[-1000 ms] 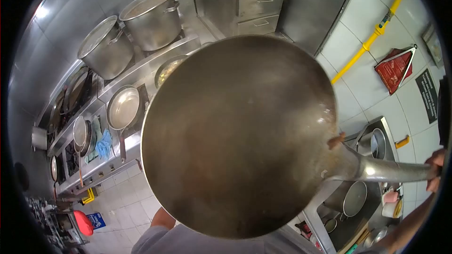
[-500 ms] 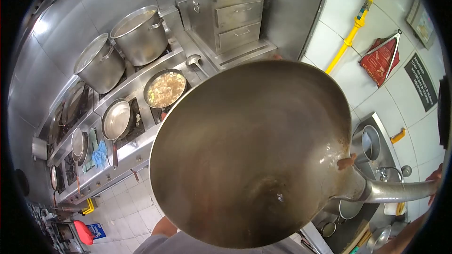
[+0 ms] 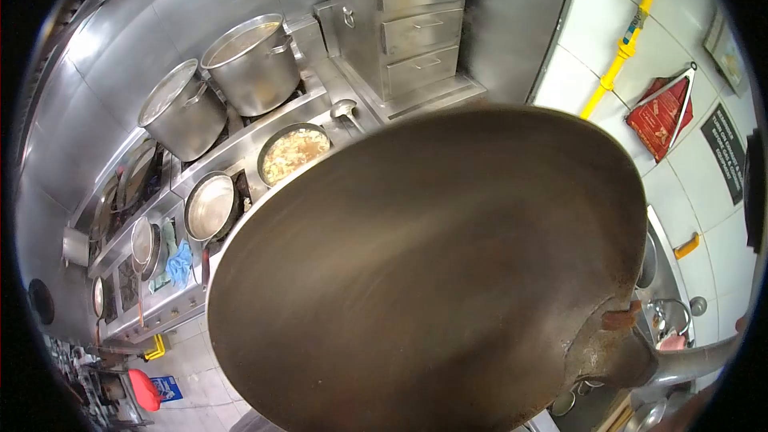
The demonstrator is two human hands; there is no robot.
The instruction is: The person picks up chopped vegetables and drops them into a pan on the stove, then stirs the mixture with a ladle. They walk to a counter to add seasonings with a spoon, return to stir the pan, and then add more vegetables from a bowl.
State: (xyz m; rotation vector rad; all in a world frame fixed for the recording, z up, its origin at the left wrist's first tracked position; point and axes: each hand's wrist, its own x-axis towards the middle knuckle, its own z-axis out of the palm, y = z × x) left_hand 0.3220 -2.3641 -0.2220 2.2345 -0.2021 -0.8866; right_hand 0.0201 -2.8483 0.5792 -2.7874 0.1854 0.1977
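Observation:
A large dark steel wok (image 3: 424, 264) is lifted close in front of me, its broad surface filling the middle of the view. Its tubular handle (image 3: 688, 364) runs out to the right edge. My right hand (image 3: 742, 325) shows only as a sliver beside the handle's end, closed around it; most of the fingers are cut off by the dark rim of the lens. Below the handle part of my right forearm (image 3: 692, 414) is visible. My left hand is outside the picture or hidden behind the wok.
On the range at left stand two stockpots (image 3: 182, 112), a pan of food (image 3: 294, 154) and another pan (image 3: 211, 206). A ladle (image 3: 346, 110) lies near a steel drawer cabinet (image 3: 424, 24). Behind the handle is a sink faucet (image 3: 668, 312). A yellow pipe (image 3: 620, 60) climbs the tiled wall.
The wok has come nearer and tilted, now covering more of the view to the left and right. Its handle sits lower. The background has shifted slightly right, and the right fingers show less.

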